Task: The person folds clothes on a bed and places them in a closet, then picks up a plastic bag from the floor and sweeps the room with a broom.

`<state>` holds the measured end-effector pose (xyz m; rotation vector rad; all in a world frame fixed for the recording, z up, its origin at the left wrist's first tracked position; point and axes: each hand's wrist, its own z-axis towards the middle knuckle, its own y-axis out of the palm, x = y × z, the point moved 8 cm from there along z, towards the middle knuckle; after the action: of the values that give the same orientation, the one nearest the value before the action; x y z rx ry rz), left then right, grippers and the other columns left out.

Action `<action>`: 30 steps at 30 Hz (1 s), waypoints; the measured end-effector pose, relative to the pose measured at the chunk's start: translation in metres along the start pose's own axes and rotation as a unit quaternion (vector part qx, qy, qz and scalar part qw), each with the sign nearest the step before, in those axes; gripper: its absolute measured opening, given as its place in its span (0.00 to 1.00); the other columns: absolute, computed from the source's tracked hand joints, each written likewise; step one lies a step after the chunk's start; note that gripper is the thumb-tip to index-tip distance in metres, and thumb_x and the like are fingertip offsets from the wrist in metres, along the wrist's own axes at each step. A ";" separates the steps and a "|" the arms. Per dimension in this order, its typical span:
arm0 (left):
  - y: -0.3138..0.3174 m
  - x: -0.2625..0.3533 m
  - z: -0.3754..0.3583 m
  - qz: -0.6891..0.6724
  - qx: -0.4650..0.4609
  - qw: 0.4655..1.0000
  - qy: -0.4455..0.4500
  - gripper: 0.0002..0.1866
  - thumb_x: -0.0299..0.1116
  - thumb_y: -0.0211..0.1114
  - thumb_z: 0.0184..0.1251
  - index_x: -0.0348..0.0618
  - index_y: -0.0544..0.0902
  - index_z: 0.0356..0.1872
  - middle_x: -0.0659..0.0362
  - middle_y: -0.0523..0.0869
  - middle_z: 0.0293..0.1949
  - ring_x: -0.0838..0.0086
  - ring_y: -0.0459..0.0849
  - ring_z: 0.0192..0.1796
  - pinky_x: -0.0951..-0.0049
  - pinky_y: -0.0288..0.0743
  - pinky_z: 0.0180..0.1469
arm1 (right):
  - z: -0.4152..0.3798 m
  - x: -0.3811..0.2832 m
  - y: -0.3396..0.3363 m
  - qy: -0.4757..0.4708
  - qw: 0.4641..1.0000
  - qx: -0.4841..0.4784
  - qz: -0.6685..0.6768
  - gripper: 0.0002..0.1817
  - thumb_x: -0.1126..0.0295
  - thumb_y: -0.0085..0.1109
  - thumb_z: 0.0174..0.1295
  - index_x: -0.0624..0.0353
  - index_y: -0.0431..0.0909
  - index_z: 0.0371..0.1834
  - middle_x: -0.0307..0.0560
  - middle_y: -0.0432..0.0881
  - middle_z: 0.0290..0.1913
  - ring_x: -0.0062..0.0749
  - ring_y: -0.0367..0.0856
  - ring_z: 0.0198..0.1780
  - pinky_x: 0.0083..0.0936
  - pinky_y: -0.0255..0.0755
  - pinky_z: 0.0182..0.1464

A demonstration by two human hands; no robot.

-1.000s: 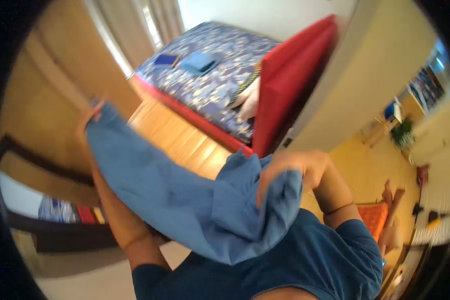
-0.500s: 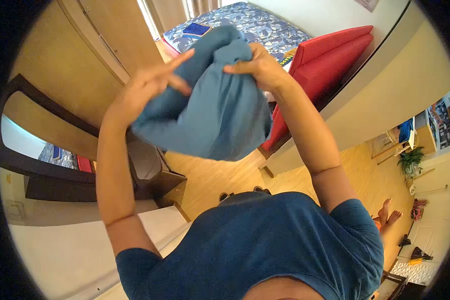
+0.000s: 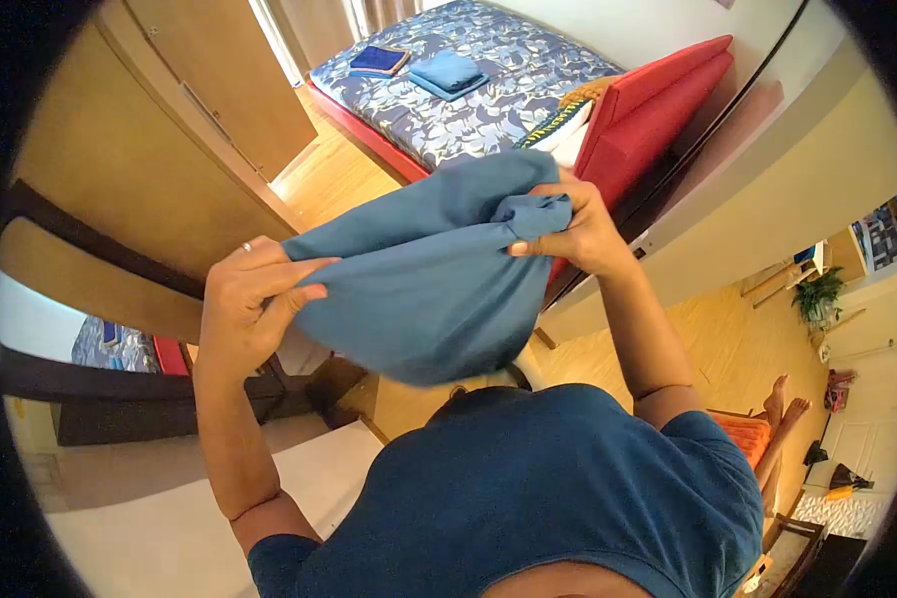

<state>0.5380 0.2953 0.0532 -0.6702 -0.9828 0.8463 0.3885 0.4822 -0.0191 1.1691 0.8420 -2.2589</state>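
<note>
A blue-grey cloth (image 3: pixel 419 299) is stretched in the air between my two hands, with its lower part sagging in a loose bulge. My left hand (image 3: pixel 254 304) pinches its left end, thumb on the near side and a ring on one finger. At the upper right corner, my right hand (image 3: pixel 578 224) grips a bunched part of the cloth between thumb and fingers. The fabric's upper edge folds over between the hands. Its full shape is hidden in the folds.
Beyond stands a bed (image 3: pixel 528 60) with a patterned sheet and red headboard (image 3: pixel 658 100). Folded blue cloths (image 3: pixel 448 75) and a darker folded cloth (image 3: pixel 379 60) lie on it. A dark-framed mirror (image 3: pixel 90 289) is at left. Another person's legs (image 3: pixel 782 419) show at right.
My left hand, earlier spread beside the cloth, now pinches its left end. The cloth has come lower and is pulled wider, uncovering the folded cloths on the bed.
</note>
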 end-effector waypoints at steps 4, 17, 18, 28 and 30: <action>0.019 -0.060 0.020 -0.016 -0.016 0.999 -0.032 0.09 0.30 0.61 0.47 0.37 0.81 0.29 0.55 0.69 0.14 0.69 0.66 0.20 0.74 0.59 0.24 | 0.018 0.080 0.022 0.156 0.979 0.020 0.127 0.13 0.78 0.67 0.36 0.60 0.77 0.29 0.34 0.77 0.30 0.17 0.73 0.33 0.16 0.66 0.38; 0.103 -0.295 0.267 0.075 0.084 0.992 0.060 0.08 0.31 0.63 0.44 0.42 0.81 0.28 0.56 0.77 0.21 0.64 0.75 0.27 0.69 0.69 0.32 | 0.238 0.307 -0.079 0.075 0.969 0.230 -0.060 0.15 0.73 0.69 0.33 0.61 0.79 0.29 0.44 0.76 0.35 0.27 0.74 0.38 0.21 0.66 0.39; 0.104 -0.305 0.295 0.068 0.078 0.993 0.063 0.08 0.31 0.63 0.44 0.42 0.81 0.28 0.56 0.77 0.21 0.64 0.75 0.27 0.69 0.69 0.32 | 0.259 0.310 -0.099 0.038 0.962 0.237 -0.128 0.16 0.72 0.69 0.33 0.60 0.79 0.30 0.46 0.74 0.38 0.33 0.73 0.41 0.23 0.66 0.43; 0.253 -0.441 0.351 0.086 0.031 0.989 0.116 0.11 0.21 0.57 0.40 0.45 0.79 0.29 0.58 0.75 0.28 0.64 0.74 0.35 0.68 0.70 0.36 | 0.285 0.453 -0.133 0.041 0.911 0.216 -0.349 0.11 0.80 0.51 0.27 0.65 0.73 0.21 0.51 0.70 0.44 0.45 0.66 0.47 0.31 0.60 0.50; 0.301 -0.466 0.326 0.026 -0.019 0.996 0.084 0.12 0.22 0.57 0.41 0.46 0.79 0.31 0.58 0.75 0.29 0.63 0.73 0.35 0.66 0.68 0.37 | 0.250 0.505 -0.111 0.144 0.913 0.149 -0.350 0.09 0.79 0.56 0.34 0.64 0.74 0.23 0.54 0.65 0.51 0.49 0.65 0.50 0.32 0.59 0.52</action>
<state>0.0133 0.0886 -0.2571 -0.7895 -0.8340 0.8053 -0.0911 0.3276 -0.2948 1.5507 1.2114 -2.9128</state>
